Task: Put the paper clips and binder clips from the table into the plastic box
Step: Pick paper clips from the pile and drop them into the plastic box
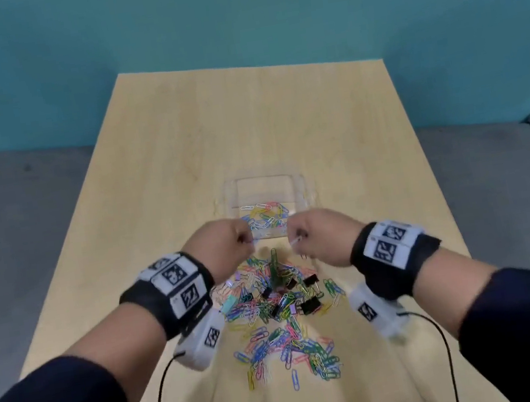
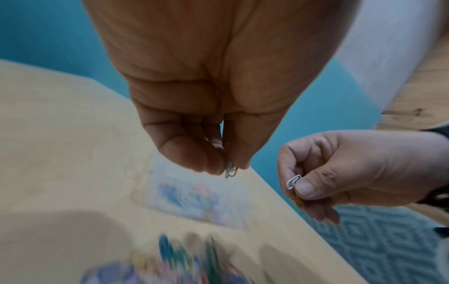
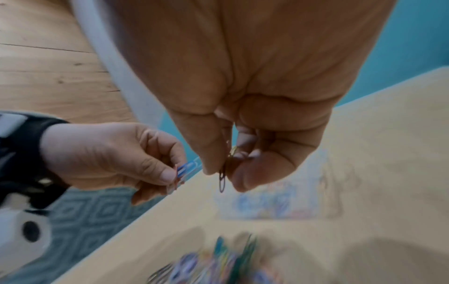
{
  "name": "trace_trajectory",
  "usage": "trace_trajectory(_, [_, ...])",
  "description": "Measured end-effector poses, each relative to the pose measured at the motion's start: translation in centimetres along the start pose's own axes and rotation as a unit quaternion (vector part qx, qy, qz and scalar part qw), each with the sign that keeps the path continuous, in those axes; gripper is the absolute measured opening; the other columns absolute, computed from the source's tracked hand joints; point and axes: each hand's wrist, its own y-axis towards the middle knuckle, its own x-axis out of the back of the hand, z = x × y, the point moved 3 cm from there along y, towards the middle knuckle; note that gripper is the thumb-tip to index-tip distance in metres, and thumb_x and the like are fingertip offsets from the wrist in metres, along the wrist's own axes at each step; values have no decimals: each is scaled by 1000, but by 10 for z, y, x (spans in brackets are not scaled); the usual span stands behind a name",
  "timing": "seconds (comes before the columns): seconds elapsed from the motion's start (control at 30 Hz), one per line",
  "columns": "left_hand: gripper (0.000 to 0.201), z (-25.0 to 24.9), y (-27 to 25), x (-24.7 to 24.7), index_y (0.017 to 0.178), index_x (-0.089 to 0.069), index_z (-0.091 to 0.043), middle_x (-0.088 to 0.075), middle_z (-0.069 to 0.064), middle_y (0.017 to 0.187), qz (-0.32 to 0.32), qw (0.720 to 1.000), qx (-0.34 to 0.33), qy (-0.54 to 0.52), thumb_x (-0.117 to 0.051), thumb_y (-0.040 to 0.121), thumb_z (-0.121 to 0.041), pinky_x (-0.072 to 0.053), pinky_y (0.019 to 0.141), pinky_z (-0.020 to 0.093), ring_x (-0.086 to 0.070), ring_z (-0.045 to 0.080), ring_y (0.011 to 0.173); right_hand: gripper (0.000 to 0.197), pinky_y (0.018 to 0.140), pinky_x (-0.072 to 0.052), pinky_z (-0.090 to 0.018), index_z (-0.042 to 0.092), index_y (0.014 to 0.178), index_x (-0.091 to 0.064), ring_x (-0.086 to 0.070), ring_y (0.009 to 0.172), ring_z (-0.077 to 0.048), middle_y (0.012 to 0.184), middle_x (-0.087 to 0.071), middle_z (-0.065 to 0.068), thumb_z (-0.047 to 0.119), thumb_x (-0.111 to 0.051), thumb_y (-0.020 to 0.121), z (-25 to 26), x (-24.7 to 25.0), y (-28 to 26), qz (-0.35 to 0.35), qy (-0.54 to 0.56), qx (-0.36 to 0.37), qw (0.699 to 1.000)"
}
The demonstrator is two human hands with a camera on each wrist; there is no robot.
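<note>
While the loose heap of coloured wire paper clips and black binder clips is lying nearest on the pale wooden table, one green clip is standing on end. Both hands are hovering beyond it: the left hand is pinching blue and pink clips, visible only from the right wrist, and the right hand is pinching a white clip pointing down. Farther off, the clear plastic box is holding clips lying flat.

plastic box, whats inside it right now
The clear plastic box holds coloured paper clips heaped at its near end; its far end looks bare. The left hand and right hand cover the near edge.
</note>
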Motion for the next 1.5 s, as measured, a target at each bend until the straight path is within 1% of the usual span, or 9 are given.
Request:
trace_trajectory(0.27, [21, 2, 58, 19, 105, -64, -20, -66, 2, 96, -62, 998, 17, 19, -59, 87, -30, -43, 71, 30, -57, 22, 83, 22, 75, -46, -30, 20, 110, -60, -59, 90, -21, 104, -63, -2, 24, -61, 88, -1, 39, 57, -73, 19, -58, 995])
trace_trajectory(0.47, [17, 28, -15, -11, 98, -64, -25, -58, -5, 90, -102, 994, -4, -32, -63, 84, -35, -41, 69, 28, -56, 14, 77, 30, 81, -45, -29, 23, 118, -58, -59, 94, -21, 109, -60, 0, 30, -56, 89, -23, 2, -15, -121, 17, -18, 992])
trace_trajectory(0.6, [18, 42, -87, -71, 81, -58, -22, -52, -6, 84, 34, 998, -38, 23, -54, 86, -39, -39, 67, 29, -56, 18, 78, 10, 67, -42, -35, 22, 87, -51, -56, 81, -28, 91, -55, -3, 31, -47, 90, -44, -72, -81, 30, -111, 13, 993])
trace_trajectory(0.77, [28, 44, -129, -134, 87, -56, -17, -52, -3, 90, 210, 972, -63, 84, -43, 88, -42, -40, 76, 30, -55, 21, 90, 25, 70, -34, -37, 14, 108, -54, -51, 101, -33, 110, -53, -14, 27, -43, 90, -44, -135, -122, 174, -229, 57, 956])
trace_trajectory(0.93, [23, 25, -122, -151, 91, -56, -19, -51, 0, 101, 98, 991, -42, 77, -42, 90, -37, -44, 78, 33, -53, 21, 96, 21, 78, -41, -39, 17, 110, -53, -48, 100, -31, 108, -52, -8, 23, -43, 93, -18, -153, -102, 85, -164, 87, 979])
trace_trajectory(1.07, [25, 30, -130, -149, 98, -51, -21, -42, -2, 101, 4, 998, 39, 42, -54, 86, -43, -41, 77, 31, -45, 20, 96, 8, 75, -41, -36, 25, 87, -43, -49, 92, -23, 94, -45, 3, 31, -46, 92, -27, -150, -105, -26, -53, -7, 998])
trace_trajectory(1.17, [50, 33, -140, -155, 122, -44, -26, -38, -3, 113, -13, 998, 52, 21, -61, 80, -47, -40, 89, 30, -38, 20, 106, 26, 81, -44, -33, 26, 111, -45, -46, 103, -21, 109, -41, 3, 35, -51, 87, -38, -161, -121, -50, -36, -90, 994])
trace_trajectory(1.33, [70, 12, -121, -158, 142, -27, -28, -33, 2, 137, -23, 997, 13, 70, -61, 82, -40, -36, 100, 35, -31, 27, 121, 67, 88, -44, -34, 26, 142, -28, -38, 110, -25, 125, -35, -1, 41, -58, 84, -13, -179, -106, -76, -76, -63, 992])
trace_trajectory(1.5, [57, 3, -95, -157, 138, -37, -25, -39, 6, 129, -41, 996, 18, 78, -56, 85, -18, -37, 97, 37, -33, 29, 114, 55, 87, -45, -40, 18, 138, -36, -40, 108, -31, 129, -40, -9, 23, -52, 86, 1, -177, -77, -104, -98, -62, 988])
